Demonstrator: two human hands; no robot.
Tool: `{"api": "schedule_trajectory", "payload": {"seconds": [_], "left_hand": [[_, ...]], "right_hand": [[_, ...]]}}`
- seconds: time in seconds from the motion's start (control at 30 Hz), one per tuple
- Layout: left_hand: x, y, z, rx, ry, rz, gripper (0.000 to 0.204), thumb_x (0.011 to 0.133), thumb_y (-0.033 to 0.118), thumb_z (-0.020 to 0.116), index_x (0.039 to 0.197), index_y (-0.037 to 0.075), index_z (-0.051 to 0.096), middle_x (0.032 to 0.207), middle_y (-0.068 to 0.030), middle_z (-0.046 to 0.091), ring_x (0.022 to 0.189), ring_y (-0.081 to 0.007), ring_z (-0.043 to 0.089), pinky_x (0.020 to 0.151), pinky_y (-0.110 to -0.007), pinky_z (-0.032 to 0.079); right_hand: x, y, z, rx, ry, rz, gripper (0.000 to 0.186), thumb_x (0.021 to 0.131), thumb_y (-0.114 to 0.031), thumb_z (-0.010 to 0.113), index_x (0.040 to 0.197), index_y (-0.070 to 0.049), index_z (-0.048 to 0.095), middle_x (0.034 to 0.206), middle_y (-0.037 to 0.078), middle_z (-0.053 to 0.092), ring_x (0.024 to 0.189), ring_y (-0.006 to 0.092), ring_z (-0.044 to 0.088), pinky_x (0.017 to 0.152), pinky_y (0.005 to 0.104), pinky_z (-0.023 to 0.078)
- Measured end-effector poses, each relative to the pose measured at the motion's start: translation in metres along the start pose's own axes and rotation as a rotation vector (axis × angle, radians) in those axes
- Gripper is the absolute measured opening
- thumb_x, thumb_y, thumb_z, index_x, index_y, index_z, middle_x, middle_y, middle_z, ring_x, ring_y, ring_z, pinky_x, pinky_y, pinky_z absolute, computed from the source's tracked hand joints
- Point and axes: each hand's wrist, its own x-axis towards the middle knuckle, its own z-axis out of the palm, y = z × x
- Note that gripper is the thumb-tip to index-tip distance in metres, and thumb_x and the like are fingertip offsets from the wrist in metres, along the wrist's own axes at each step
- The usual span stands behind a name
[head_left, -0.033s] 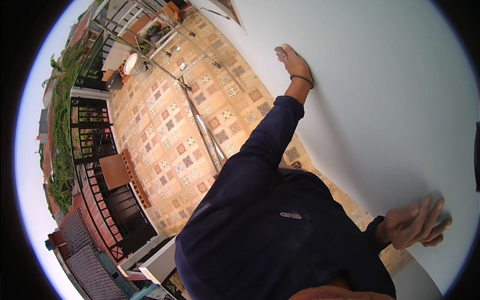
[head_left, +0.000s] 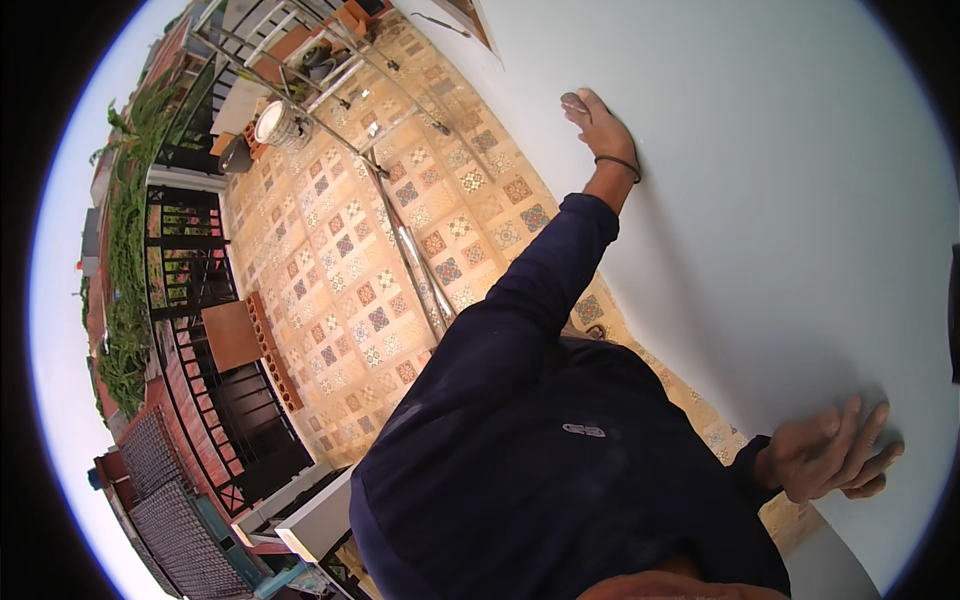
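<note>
Up against the pale wall goes the left hand, arm stretched well forward, fingers loosely bunched with the thumb side showing. Something greyish sits at its fingertips, too small to make out, and the palm is turned away, so whether it grips anything I can't tell. A dark band rings the wrist, just behind that hand.

Well behind and to the right of it, the right hand shows spread, bent fingers with gaps between them and nothing visible among them. The wall lies right behind those fingers, a shadow just beyond the tips; touching or a hair off, the view won't settle it.

And what's changed? Barely a thing! The left hand and the floor slip slightly rightward in view together, while the right hand sits where it was. That looks like a small sway of the head or body, so the work at the wall stands as it did, both hands at the same spots.

Left of the outstretched hand, long poles lie on the tiles; farther left, a white bucket.
</note>
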Motion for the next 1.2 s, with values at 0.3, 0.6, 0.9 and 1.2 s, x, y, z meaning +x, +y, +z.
{"api": "schedule_trajectory", "payload": {"seconds": [0.3,0.6,0.9,1.2], "left_hand": [[-0.089,-0.004,0.009,0.382,-0.259,0.757,0.086,0.116,0.05,0.032,0.171,-0.007,-0.003,0.18,-0.0277,-0.01,0.167,-0.0428,-0.015,0.129,-0.063,-0.011],[0.026,0.069,0.005,0.515,-0.102,0.616,0.087,0.115,0.054,0.03,0.171,-0.007,0.001,0.179,-0.0311,-0.005,0.166,-0.0481,-0.011,0.13,-0.064,-0.007],[0.12,0.075,-0.013,0.577,-0.498,1.039,0.087,0.112,0.056,0.035,0.17,-0.007,0.016,0.177,-0.0343,0.011,0.165,-0.0515,0.009,0.131,-0.066,0.003],[0.329,0.109,-0.054,0.249,-0.104,0.701,0.086,0.115,0.062,0.027,0.174,0.003,0.01,0.183,-0.0192,0.006,0.169,-0.0351,0.002,0.133,-0.054,-0.005]], "right_hand": [[0.022,-0.009,0.008,0.029,0.091,0.055,0.026,0.109,-0.017,0.056,0.103,-0.004,0.078,0.114,0.012,0.082,0.122,0.0314,0.071,0.11,0.0459,0.047],[0.08,-0.086,0.102,0.142,0.08,-0.043,0.029,0.112,-0.021,0.055,0.107,-0.005,0.078,0.113,0.012,0.082,0.126,0.0343,0.068,0.112,0.043,0.039],[0.126,-0.147,0.161,0.01,-0.042,-0.082,0.024,0.113,-0.024,0.056,0.117,-0.012,0.077,0.124,0.005,0.08,0.134,0.0324,0.064,0.118,0.0457,0.031],[0.132,-0.156,0.177,-0.088,0.009,-0.101,0.026,0.106,-0.019,0.066,0.124,-0.001,0.072,0.135,0.017,0.069,0.133,0.0354,0.062,0.109,0.0471,0.048]]}}
